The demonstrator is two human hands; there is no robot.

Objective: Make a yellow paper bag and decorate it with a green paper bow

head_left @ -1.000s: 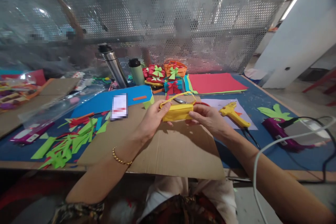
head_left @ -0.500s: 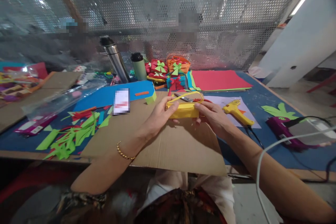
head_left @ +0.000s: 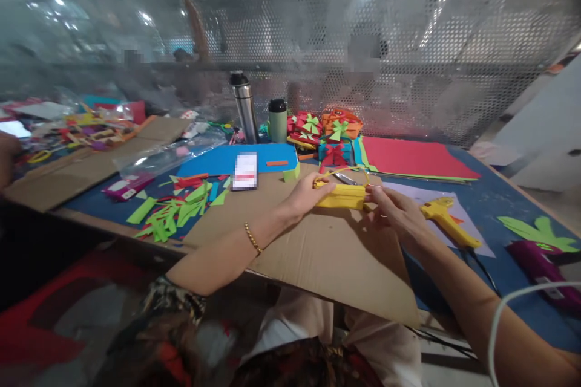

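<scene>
Both of my hands grip a small yellow paper box [head_left: 345, 196] with a thin yellow strip arched over it like a handle. My left hand [head_left: 305, 196] pinches its left end and wears a gold bead bracelet at the wrist. My right hand [head_left: 394, 215] pinches its right end. The box hovers just above a brown cardboard sheet [head_left: 318, 254] on the blue table [head_left: 490, 205]. Scissors [head_left: 347, 178] lie right behind the box.
A yellow glue gun [head_left: 447, 222] lies right of my hands, a purple one [head_left: 542, 266] farther right. Finished paper gift boxes [head_left: 324, 130], two flasks [head_left: 245, 106], red sheets [head_left: 415, 157], a phone [head_left: 246, 171] and green paper scraps [head_left: 175, 214] surround the cardboard. A white cable [head_left: 508, 314] crosses my right arm.
My view has swung left and the table has shifted right in it. Both hands have kept hold of the yellow box and lowered it nearer the cardboard.
</scene>
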